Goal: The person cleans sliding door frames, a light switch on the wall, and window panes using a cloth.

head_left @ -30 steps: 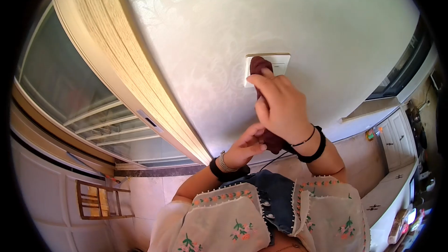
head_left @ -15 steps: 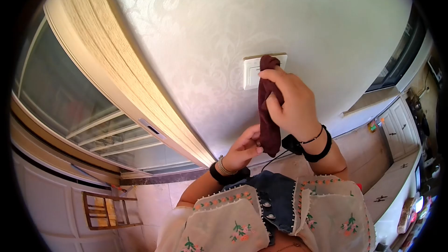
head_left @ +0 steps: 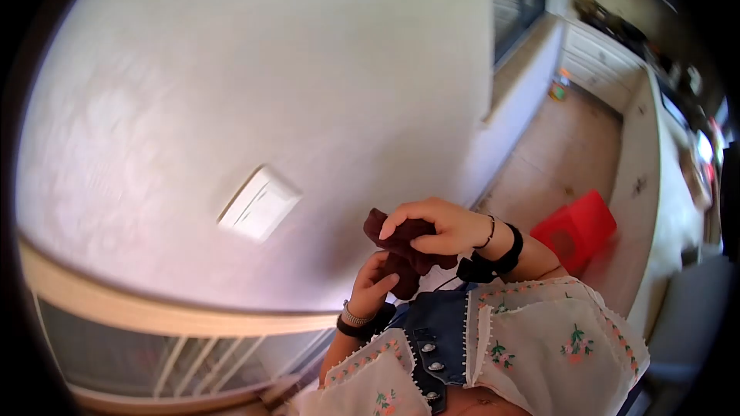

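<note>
A dark maroon cloth [head_left: 405, 250] hangs bunched between my two hands, in front of my body. My right hand [head_left: 443, 225] grips its upper part, thumb and fingers closed on the fabric. Lower down, my left hand [head_left: 373, 286] pinches the cloth's bottom end. The white wall switch [head_left: 260, 204] is on the pale patterned wall to the left, apart from both hands and the cloth.
A wooden-framed sliding door [head_left: 193, 323] runs along the lower left. To the right, a red bin-like container [head_left: 576, 231] stands on the tiled floor beside white cabinets [head_left: 644, 162]. A window [head_left: 516, 0] is set in the wall at upper right.
The cloth has come off the wall switch and is now held close to my body. My view has turned to the right, bringing the red container into sight.
</note>
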`<action>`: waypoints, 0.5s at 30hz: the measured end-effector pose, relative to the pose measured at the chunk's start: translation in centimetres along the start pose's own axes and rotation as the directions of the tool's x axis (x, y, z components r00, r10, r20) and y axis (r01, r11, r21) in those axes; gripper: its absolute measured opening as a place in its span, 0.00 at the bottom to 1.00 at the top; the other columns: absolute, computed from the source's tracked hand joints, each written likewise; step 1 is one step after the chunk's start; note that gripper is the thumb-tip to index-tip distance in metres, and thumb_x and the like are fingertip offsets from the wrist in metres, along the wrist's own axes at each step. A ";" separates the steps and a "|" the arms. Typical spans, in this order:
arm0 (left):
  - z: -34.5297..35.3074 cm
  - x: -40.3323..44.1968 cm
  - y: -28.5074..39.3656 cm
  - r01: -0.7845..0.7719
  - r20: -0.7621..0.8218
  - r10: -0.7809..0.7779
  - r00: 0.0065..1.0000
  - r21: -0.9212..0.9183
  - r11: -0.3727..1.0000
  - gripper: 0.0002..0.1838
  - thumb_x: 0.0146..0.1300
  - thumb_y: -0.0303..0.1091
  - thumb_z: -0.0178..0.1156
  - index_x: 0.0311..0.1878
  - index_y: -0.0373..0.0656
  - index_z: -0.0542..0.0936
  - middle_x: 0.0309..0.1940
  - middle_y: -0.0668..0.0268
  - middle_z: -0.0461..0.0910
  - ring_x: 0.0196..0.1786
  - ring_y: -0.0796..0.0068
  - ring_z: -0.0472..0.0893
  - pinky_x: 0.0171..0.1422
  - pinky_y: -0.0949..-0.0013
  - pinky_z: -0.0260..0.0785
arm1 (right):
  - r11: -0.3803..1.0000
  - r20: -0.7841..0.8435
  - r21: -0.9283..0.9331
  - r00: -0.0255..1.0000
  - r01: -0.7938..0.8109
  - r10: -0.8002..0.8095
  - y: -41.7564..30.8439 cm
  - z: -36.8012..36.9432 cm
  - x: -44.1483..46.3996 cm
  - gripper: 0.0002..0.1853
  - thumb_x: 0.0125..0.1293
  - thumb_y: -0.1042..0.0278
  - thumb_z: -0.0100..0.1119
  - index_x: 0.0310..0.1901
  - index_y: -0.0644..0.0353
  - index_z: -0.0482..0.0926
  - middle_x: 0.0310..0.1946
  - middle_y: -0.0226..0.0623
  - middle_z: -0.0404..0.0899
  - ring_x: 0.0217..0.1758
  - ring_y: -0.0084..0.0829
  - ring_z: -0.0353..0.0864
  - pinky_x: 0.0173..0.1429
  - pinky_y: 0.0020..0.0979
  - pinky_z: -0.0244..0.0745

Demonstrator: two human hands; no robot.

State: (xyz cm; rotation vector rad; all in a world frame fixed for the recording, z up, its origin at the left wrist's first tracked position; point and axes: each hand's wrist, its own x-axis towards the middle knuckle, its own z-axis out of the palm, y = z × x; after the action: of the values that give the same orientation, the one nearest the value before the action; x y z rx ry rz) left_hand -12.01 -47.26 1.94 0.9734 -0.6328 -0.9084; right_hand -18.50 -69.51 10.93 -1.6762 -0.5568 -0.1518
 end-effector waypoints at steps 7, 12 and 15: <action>5.0 8.8 -5.4 0.279 0.143 -0.304 0.942 0.171 0.945 0.17 0.60 0.23 0.52 0.54 0.37 0.69 0.50 0.61 0.75 0.53 0.72 0.73 0.59 0.68 0.64 | 0.905 -0.385 0.420 0.890 -0.064 0.242 2.2 -6.8 -17.1 0.21 0.51 0.80 0.48 0.50 0.61 0.72 0.47 0.36 0.74 0.51 0.28 0.72 0.57 0.27 0.66; 9.5 16.0 -10.5 0.298 0.249 -0.362 0.898 0.259 0.919 0.15 0.62 0.25 0.53 0.54 0.38 0.70 0.43 0.68 0.76 0.44 0.79 0.75 0.49 0.76 0.68 | 0.867 -0.716 0.495 0.593 0.060 0.368 1.3 -9.9 -27.4 0.21 0.51 0.80 0.47 0.50 0.62 0.71 0.48 0.37 0.73 0.52 0.29 0.72 0.56 0.28 0.67; 12.5 19.4 -12.2 0.333 0.310 -0.437 0.844 0.336 0.881 0.17 0.61 0.25 0.54 0.54 0.37 0.70 0.48 0.65 0.75 0.50 0.76 0.73 0.57 0.71 0.65 | 0.866 -0.798 0.488 0.459 0.112 0.390 1.6 -11.5 -31.1 0.21 0.50 0.79 0.47 0.49 0.61 0.71 0.49 0.39 0.72 0.52 0.32 0.72 0.55 0.28 0.68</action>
State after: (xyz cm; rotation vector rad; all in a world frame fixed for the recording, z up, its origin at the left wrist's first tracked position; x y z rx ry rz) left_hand -16.75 -72.59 -2.31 1.2101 -0.9243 -1.4237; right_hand -42.51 -89.17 -0.84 -0.9158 0.3641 -0.6734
